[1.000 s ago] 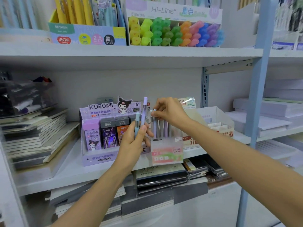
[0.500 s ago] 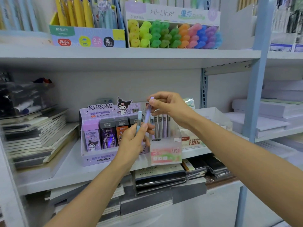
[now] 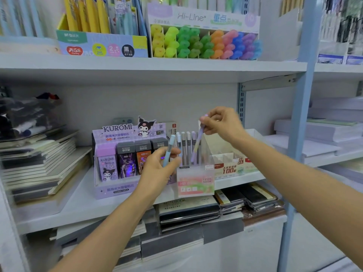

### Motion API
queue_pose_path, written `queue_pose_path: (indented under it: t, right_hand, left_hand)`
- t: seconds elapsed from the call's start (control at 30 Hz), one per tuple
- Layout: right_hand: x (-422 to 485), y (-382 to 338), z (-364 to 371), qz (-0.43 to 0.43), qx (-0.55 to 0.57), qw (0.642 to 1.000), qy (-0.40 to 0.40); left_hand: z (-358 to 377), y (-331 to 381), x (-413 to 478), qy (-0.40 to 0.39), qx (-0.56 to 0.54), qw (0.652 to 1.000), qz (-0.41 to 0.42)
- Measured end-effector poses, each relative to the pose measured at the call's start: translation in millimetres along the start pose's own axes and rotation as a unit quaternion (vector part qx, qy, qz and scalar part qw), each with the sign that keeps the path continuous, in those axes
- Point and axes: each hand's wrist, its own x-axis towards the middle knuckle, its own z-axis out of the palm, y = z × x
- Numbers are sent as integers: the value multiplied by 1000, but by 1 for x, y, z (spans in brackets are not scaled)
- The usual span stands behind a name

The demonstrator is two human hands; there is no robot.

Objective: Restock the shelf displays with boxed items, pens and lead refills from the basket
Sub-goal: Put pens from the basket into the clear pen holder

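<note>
My left hand (image 3: 157, 169) grips a light blue lead refill tube (image 3: 169, 149), upright, in front of the Kuromi display. My right hand (image 3: 221, 123) pinches the top of a purple lead refill tube (image 3: 197, 146) and holds it tilted over the clear "Fruit Soda" display box (image 3: 195, 181). The tube's lower end is down among several upright tubes (image 3: 186, 146) standing in that box. The purple Kuromi display (image 3: 117, 163) with boxed refills stands left of it on the middle shelf (image 3: 82, 205). The basket is out of view.
Another display box (image 3: 229, 165) marked 100 stands right of the clear box. Stacked notebooks (image 3: 37, 161) lie at the left, paper reams (image 3: 322, 134) at the right. Highlighters (image 3: 204, 43) and pens (image 3: 102, 32) fill the upper shelf. A blue upright post (image 3: 300, 118) rises at the right.
My right hand took the purple tube out of my left hand and carried it right, down into the clear display box. My left hand keeps only the blue tube.
</note>
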Motion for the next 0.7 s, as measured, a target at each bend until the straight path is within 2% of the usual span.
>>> queue_pose_path:
  t: [0.13,0.33,0.6,0.7]
  right_hand:
    - [-2,17,27,-17,-32,999,8]
    - [4,16,29,-38,-117,991,-46]
    - [1,22,45,-62,-126,990,-34]
    - [-1,28,52,-84,-217,972,-43]
  left_hand:
    - [-2,-3,0,-7,10,1000,-6]
    - [-4,-9,-1,0,7,1000,-15]
    - [-2,-10,2,11,-6,1000,-21]
    - [-2,-9,2,13,-2,1000,-28]
